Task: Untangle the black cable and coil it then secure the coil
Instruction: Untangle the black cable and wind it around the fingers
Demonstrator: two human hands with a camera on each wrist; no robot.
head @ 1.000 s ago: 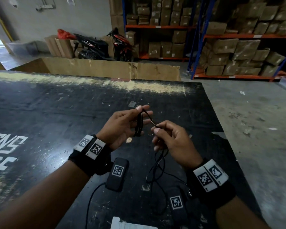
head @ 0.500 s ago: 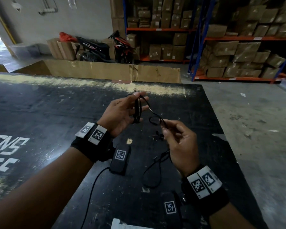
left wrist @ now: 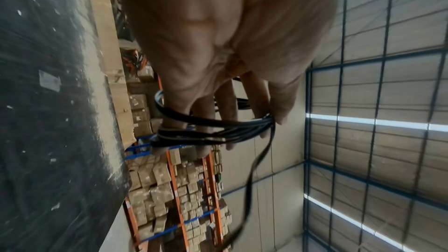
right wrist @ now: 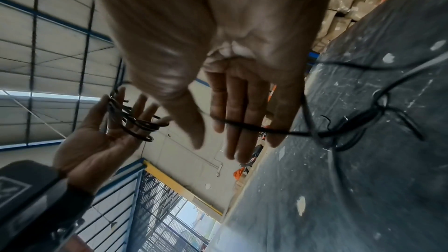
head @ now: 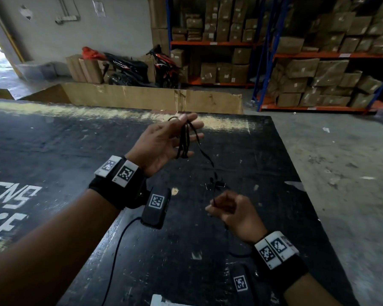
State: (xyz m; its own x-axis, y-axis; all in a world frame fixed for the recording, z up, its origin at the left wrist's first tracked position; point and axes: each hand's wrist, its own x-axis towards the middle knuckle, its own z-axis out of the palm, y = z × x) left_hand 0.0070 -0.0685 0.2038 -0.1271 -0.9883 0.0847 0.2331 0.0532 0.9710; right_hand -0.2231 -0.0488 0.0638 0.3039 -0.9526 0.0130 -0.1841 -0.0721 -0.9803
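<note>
My left hand point(head: 164, 142) is raised over the black table, palm toward me. It holds a coil of the black cable point(head: 184, 140) looped over its spread fingers, with the thumb pinching the top. The left wrist view shows the coil point(left wrist: 218, 129) crossing the fingers point(left wrist: 225, 106). From the coil a single strand runs down to a small tangle point(head: 216, 183), then into my right hand point(head: 234, 215). That hand sits lower and nearer me and pinches the strand with curled fingers. In the right wrist view the strand point(right wrist: 300, 133) crosses the fingers point(right wrist: 232, 102), with the knot point(right wrist: 380, 110) beyond.
The scuffed black table point(head: 75, 151) ends at a right edge above concrete floor point(head: 341, 173). Two black tagged packs point(head: 156, 204) point(head: 240, 283) lie near my wrists, and a white item point(head: 161, 301) sits at the near edge. Cardboard sheet point(head: 153, 98), shelves of boxes and motorbikes stand beyond.
My left hand has risen and moved away with the coil. My right hand has dropped toward me along the cable, so the strand and tangle now hang between the hands.
</note>
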